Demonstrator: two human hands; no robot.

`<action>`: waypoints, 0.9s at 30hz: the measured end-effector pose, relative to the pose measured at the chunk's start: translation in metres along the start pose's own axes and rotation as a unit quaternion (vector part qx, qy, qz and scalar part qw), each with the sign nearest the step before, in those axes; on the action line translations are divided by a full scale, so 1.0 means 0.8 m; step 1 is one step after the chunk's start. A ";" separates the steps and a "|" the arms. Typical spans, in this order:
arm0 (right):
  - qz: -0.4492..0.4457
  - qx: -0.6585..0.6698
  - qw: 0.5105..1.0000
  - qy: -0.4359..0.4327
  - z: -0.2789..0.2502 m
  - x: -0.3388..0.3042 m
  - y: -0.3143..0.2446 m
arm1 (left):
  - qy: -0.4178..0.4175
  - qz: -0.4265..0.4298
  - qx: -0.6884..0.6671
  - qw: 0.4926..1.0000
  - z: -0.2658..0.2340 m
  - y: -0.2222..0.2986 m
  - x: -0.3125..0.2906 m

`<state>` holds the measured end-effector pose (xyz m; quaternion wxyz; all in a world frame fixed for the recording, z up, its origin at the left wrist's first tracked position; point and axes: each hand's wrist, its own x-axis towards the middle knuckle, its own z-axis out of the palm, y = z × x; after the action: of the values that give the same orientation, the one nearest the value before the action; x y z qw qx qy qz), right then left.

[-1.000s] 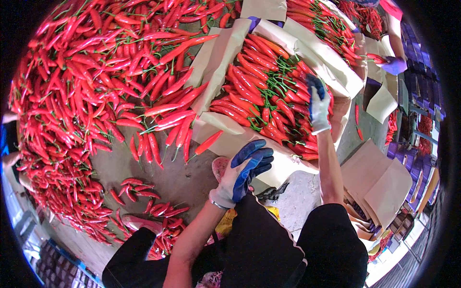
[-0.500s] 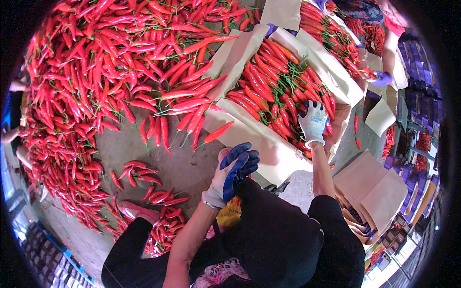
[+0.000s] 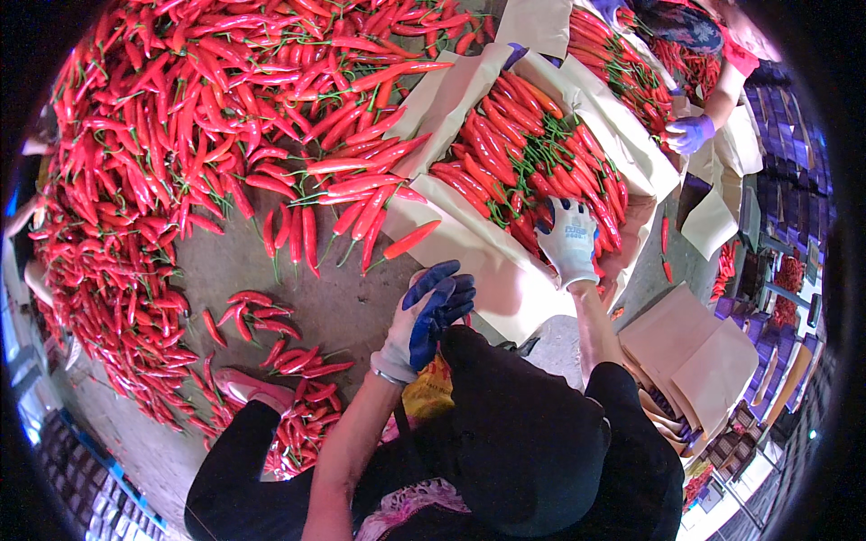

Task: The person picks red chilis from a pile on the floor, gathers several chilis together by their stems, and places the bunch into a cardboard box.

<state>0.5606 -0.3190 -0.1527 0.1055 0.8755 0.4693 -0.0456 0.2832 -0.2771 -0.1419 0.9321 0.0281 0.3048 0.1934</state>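
Note:
Long red chili peppers (image 3: 505, 144) with green stems lie in rows inside a paper-lined box (image 3: 505, 279) in front of me. My right hand (image 3: 568, 242), in a white glove with dark fingertips, rests on the chili peppers at the box's near right part. Its fingers bend down among them, and their tips are hidden. My left hand (image 3: 426, 314), gloved white with a blue palm, hovers left of the box's near corner. Its fingers are stretched and slightly curved, and I see nothing held in them. A small red bit shows beside its fingers, too small to name.
A large heap of chili peppers (image 3: 180, 117) spreads over the floor at left. A co-worker's purple-gloved hand (image 3: 691, 133) is at another filled box (image 3: 604, 59), far right. Folded paper sheets (image 3: 690, 361) are stacked at my right. My pink shoe (image 3: 257, 389) stands beside loose chili peppers.
My right hand has shifted left and slightly nearer over the box. My left hand has moved slightly left. The co-worker's gloved hand has moved left toward the far box.

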 end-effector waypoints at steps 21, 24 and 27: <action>0.105 0.267 0.950 0.119 0.008 0.054 0.034 | 0.022 -0.008 0.016 1.000 -0.008 0.001 0.005; 0.093 0.111 0.972 0.182 0.013 0.075 0.053 | 0.024 -0.009 0.011 1.000 -0.005 0.003 0.006; 0.089 0.079 0.985 0.122 0.038 0.090 0.077 | 0.020 -0.006 0.004 1.000 -0.002 0.001 0.008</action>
<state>0.6524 -0.3009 -0.1861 -0.0184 0.9186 0.3933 0.0338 0.2862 -0.2739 -0.1466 0.9268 0.0256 0.3246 0.1870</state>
